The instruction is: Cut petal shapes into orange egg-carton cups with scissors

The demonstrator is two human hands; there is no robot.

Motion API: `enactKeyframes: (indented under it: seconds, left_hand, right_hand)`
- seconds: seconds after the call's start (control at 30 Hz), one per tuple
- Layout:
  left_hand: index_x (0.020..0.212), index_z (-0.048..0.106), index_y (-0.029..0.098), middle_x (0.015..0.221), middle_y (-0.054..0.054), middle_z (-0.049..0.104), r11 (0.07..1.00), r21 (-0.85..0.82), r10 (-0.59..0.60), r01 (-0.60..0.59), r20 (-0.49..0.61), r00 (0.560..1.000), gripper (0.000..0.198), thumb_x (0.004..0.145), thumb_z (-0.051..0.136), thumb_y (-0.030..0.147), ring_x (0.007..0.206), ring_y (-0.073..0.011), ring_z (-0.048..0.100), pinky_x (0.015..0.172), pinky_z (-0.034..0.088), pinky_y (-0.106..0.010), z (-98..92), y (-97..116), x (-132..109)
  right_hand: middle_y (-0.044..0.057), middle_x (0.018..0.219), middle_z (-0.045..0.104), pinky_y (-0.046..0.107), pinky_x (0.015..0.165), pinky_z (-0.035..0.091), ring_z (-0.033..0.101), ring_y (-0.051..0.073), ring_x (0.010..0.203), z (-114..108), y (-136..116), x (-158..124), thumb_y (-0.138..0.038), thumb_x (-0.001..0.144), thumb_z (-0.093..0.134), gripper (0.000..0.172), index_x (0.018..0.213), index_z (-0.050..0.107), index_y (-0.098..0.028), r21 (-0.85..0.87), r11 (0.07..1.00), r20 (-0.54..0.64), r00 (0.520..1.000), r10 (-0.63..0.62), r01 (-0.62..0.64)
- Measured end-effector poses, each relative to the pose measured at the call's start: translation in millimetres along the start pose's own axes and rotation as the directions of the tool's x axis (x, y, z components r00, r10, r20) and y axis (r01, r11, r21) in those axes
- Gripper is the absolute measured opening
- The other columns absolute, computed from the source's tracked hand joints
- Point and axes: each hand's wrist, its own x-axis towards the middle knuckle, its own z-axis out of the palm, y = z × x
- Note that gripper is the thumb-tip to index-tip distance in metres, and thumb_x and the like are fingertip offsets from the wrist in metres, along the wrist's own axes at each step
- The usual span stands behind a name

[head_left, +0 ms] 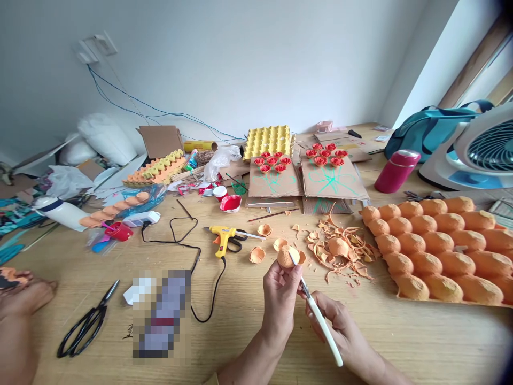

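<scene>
My left hand (pixel 280 291) is closed round an orange egg-carton cup (pixel 287 256), held up above the wooden table (pixel 248 342). My right hand (pixel 334 321) grips white-handled scissors (pixel 320 321), whose blades reach up to the cup's right side. Just beyond lie cut orange cups (pixel 257 254) and a heap of orange trimmings (pixel 340 248). An upturned orange egg tray (pixel 441 248) lies to the right.
A yellow glue gun (pixel 223 238) with a black cord and black scissors (pixel 86 321) lie to the left. Cardboard sheets with red paper flowers (pixel 326 154), a yellow egg tray (pixel 267 141), a maroon bottle (pixel 396 171) and a fan (pixel 481 149) stand behind. Another person's hand (pixel 20 299) rests at the far left.
</scene>
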Motion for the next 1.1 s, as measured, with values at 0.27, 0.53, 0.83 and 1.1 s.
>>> enactKeyframes:
  seconds: [0.27, 0.53, 0.83, 1.1]
  left_hand:
    - [0.078, 0.058, 0.016, 0.060, 0.005, 0.049, 1.000, -0.019, -0.002, 0.002, -0.037, 0.999, 0.038, 0.073, 0.078, 0.048, 0.049, -0.0075, 0.046, 0.046, 0.044, -0.019, 0.3, -3.1, 0.3]
    - [0.091, 0.062, 0.017, 0.066, 0.004, 0.054, 0.996, -0.085, -0.032, 0.038, 0.074, 0.997, 0.038, 0.074, 0.078, 0.047, 0.052, -0.0080, 0.047, 0.046, 0.043, -0.019, -4.9, 5.6, -0.6]
    - [0.077, 0.059, 0.016, 0.064, 0.004, 0.056, 0.975, -0.220, 0.000, -0.012, -0.053, 0.999, 0.037, 0.071, 0.081, 0.046, 0.054, -0.0070, 0.050, 0.049, 0.042, -0.017, -15.2, 2.9, 7.4]
    - [0.083, 0.062, 0.016, 0.071, 0.003, 0.055, 0.940, -0.339, 0.020, -0.041, -0.063, 0.998, 0.032, 0.075, 0.080, 0.041, 0.062, -0.0067, 0.049, 0.050, 0.041, -0.016, -28.0, 7.2, 16.7]
  right_hand:
    - [-0.004, 0.062, 0.037, 0.026, 0.055, 0.029, 0.034, 0.013, 0.059, -0.4, -0.4, 1.4, -0.044, 0.098, 0.044, 0.038, 0.068, 0.036, -0.022, -0.113, 0.992, -0.026, 0.998, -0.051, 0.048]
    - [-0.002, 0.064, 0.048, 0.027, 0.058, 0.034, 0.040, 0.015, 0.062, 0.3, 2.7, 6.4, -0.046, 0.095, 0.049, 0.034, 0.072, 0.047, -0.021, -0.143, 0.986, -0.052, 0.994, -0.100, 0.092]
    - [-0.002, 0.065, 0.047, 0.026, 0.057, 0.035, 0.042, 0.014, 0.061, -1.2, 1.9, 2.9, -0.056, 0.095, 0.046, 0.043, 0.070, 0.046, -0.021, -0.068, 0.997, 0.064, 0.997, -0.032, 0.036]
    - [-0.004, 0.055, 0.048, 0.024, 0.050, 0.035, 0.039, 0.010, 0.049, 0.1, -2.3, 5.1, -0.073, 0.088, 0.048, 0.054, 0.077, 0.048, -0.021, 0.188, 0.973, 0.173, 0.980, 0.098, -0.130]
